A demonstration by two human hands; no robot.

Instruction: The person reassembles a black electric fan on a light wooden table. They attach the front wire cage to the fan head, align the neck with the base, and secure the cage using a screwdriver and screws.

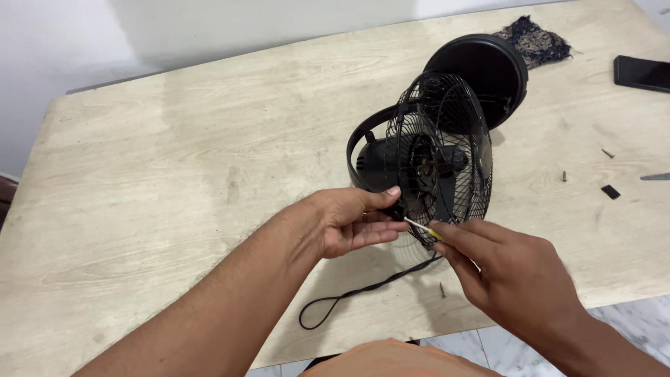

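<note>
Head view looks straight down on a pale wooden table point(174, 174), and dead centre-right lies a small black fan point(436, 157), tipped over with its wire cage facing the camera and its round base point(481, 77) up at twelve o'clock. The left hand point(349, 223) cups the cage's lower rim at about seven o'clock of the fan, thumb on top and fingers curled beneath, steadying it. The right hand point(509, 272) comes in from four o'clock, fingers pressed together in a pinch on a thin screwdriver point(422, 227) with a yellow grip, its pale shaft aimed at the rim right beside the left fingertips.

By the look of it, the step in hand is working a fastener on the cage rim; whether the tip is seated, I cannot tell. The next move seems to call for a steady hold from the left and a straight, careful turn from the right.

Around the fan: the black cord point(363, 290) loops off at six o'clock, a loose screw point(442, 288) lies beside it. Out at three o'clock sit two more screws point(564, 176), a small black piece point(611, 191) and a metal blade tip point(656, 176). A dark phone point(642, 73) rests at two o'clock, a dark cloth point(534, 38) at one. The cage wires and the left fingers crowd the tool's path.
</note>
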